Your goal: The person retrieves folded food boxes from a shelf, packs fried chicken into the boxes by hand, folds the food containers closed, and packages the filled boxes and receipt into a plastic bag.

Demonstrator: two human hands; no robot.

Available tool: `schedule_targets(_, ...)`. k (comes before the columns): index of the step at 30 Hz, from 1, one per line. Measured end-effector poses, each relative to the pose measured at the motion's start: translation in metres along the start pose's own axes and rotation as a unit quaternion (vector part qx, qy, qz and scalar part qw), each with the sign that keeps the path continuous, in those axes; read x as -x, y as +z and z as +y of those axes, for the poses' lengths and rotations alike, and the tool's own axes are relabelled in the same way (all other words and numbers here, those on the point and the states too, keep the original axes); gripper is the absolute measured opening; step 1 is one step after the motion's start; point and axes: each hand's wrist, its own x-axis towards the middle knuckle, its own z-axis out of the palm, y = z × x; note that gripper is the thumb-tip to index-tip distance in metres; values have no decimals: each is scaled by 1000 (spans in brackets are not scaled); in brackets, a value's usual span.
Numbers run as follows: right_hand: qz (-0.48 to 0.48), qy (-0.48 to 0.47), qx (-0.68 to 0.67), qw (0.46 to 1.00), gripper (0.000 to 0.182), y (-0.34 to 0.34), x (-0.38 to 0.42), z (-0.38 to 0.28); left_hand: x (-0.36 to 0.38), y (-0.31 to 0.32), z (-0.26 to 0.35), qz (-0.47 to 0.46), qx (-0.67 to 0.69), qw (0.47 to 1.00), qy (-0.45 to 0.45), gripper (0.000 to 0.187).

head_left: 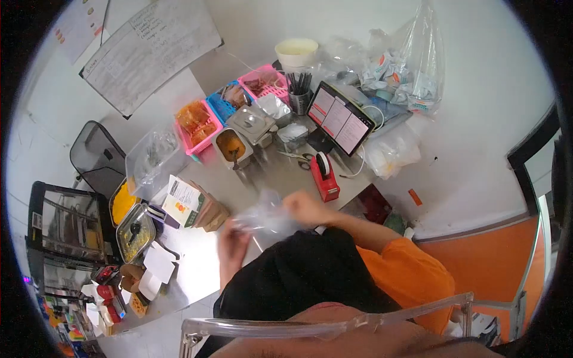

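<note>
A clear plastic bag (268,216), blurred by motion, stretches between my two hands over the metal table (206,247). My left hand (234,243) is at its left edge, with its fingers bent against the plastic. At the upper right of the bag, my right hand (303,207) is closed on the plastic. Left of the bag stands a brown paper bag (210,213) with a white printed paper (182,201) at its front. A red tape dispenser (324,179) sits beyond my right hand, beside black-handled scissors (304,162).
Metal containers (231,147), pink baskets (197,128) and a blue basket (228,101) line the back. A tablet (341,118) stands at the right near bagged items (412,80). At the left are food trays (135,231) and open boxes (159,262).
</note>
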Motion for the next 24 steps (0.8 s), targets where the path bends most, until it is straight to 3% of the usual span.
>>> schedule_targets(2, 89, 33, 94, 991, 12, -49, 8, 8, 16, -28, 36, -91, 110, 989, 30, 18)
schedule_targets(3, 76, 97, 133, 983, 11, -74, 15, 7, 24, -42, 54, -138, 165, 976, 37, 25)
schedule_targets(4, 61, 161, 172, 970, 9, -91, 23, 1, 37, -30, 55, -42, 135, 989, 39, 26)
schedule_targets(6, 76, 65, 275, 956, 10, -99, 28, -11, 56, 25, 49, 217, -41, 970, 106, 21)
schedule_targets(7, 81, 20, 323, 943, 12, -97, 30, -25, 52, 21, 44, 130, -95, 976, 145, 17)
schedule_targets(9, 114, -194, 430, 874, 17, -64, 13, -51, 44, 9, 28, -44, -194, 956, 214, 17)
schedule_targets(10, 111, -279, 464, 834, 20, -40, 2, -61, 46, 26, 21, 56, -308, 940, 137, 31)
schedule_targets(11, 65, -280, 451, 845, 23, -22, -2, -57, 49, 46, 23, -100, -403, 898, 143, 44)
schedule_targets(12, 18, -278, 436, 856, 27, -3, -5, -53, 42, 52, 26, -85, -527, 820, 205, 43)
schedule_targets(14, -74, -182, 371, 908, 38, 12, -13, -38, 32, 53, 37, -50, -735, 599, 313, 40)
schedule_targets(16, 32, -154, 337, 928, 36, -13, -8, -48, 34, 32, 71, 171, -735, 501, 424, 27)
schedule_targets(20, 182, -166, 325, 913, 37, -34, -2, -64, 55, 6, 62, 250, -694, 502, 452, 18)
schedule_targets(22, 209, -175, 269, 924, 37, -31, -9, -53, 58, 1, 52, 232, -586, 671, 391, 16)
schedule_targets(24, 192, -196, 166, 947, 34, -32, -22, -37, 59, -22, 46, 205, -341, 894, 204, 9)
